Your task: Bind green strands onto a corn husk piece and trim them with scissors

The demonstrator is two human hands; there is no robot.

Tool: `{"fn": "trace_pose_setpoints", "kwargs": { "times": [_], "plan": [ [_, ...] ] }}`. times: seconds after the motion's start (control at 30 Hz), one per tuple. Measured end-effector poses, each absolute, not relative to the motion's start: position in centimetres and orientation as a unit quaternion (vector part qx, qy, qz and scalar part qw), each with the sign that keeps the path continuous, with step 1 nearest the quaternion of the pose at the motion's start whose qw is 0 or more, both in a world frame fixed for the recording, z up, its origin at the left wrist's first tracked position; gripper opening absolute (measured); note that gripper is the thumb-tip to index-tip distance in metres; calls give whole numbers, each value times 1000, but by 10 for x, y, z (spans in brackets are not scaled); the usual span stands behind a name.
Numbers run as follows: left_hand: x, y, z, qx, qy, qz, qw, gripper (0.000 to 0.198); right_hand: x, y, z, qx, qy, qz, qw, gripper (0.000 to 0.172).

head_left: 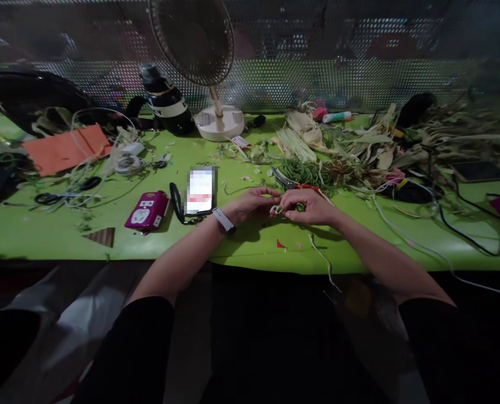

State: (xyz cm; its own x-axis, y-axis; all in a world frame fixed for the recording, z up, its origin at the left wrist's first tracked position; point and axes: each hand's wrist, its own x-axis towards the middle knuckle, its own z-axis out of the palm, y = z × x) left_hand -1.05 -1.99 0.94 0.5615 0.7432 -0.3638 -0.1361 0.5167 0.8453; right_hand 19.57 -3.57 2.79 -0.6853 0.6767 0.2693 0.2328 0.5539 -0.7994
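Observation:
Both of my hands meet above the green table, close to its front edge. My left hand (253,203) reaches in from the left, fingertips closed at a small pale green loop (277,209) that looks like a plant strip. Curled fingers of my right hand (311,206) grip the same loop from the other side. A darker green bit (301,207) shows under the right hand; its kind is unclear. Just behind the right hand lies a pair of red-handled pruning shears (289,180), against a pile of thin green stems (304,171). A loose pale strip (323,255) hangs over the table's edge.
A phone (201,189) and a purple power adapter (147,211) lie left of my hands. Behind stand a fan (220,123) and a black bottle (169,106). Dried husks (371,148) heap up at right, with cables (409,241) nearby. An orange sheet (67,148) lies far left.

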Motion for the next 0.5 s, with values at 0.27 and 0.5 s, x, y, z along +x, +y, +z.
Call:
{"fn": "trace_pose_setpoints", "kwargs": {
  "times": [0.27, 0.5],
  "plan": [
    [-13, -16, 11, 393, 373, 384, 748, 47, 203, -34, 37, -316, -855, 293, 288, 15],
    [-18, -10, 17, 421, 329, 546, 645, 54, 225, -19, 42, -547, -826, 106, 78, 26]
  ]
}}
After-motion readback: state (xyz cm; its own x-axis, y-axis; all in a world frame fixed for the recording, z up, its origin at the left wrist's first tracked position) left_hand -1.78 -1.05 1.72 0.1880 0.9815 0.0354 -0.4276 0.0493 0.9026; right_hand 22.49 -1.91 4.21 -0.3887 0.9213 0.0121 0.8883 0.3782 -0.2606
